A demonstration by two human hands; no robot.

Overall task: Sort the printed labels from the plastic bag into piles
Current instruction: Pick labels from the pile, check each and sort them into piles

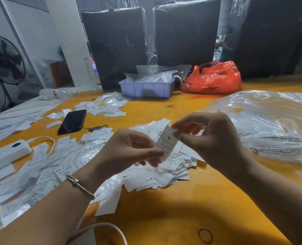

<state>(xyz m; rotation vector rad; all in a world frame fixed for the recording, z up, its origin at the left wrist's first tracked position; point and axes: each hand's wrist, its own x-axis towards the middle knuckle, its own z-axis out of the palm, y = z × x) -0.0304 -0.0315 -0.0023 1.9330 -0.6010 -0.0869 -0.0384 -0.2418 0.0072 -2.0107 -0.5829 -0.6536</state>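
Your left hand (129,149) and right hand (210,137) both pinch one "S" label (167,142) in their fingers, above the label pile (164,172) mid-desk

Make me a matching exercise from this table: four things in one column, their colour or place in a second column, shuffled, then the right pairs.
Things
1. phone
2. tray
3. crumpled plastic bag
4. label marked S

Colour or place
A. red, at the far side of the table
B. pinched between the left hand and the right hand
C. black, lying flat among loose labels
D. pale purple, holding clear packets

Pairs: 1-C, 2-D, 3-A, 4-B
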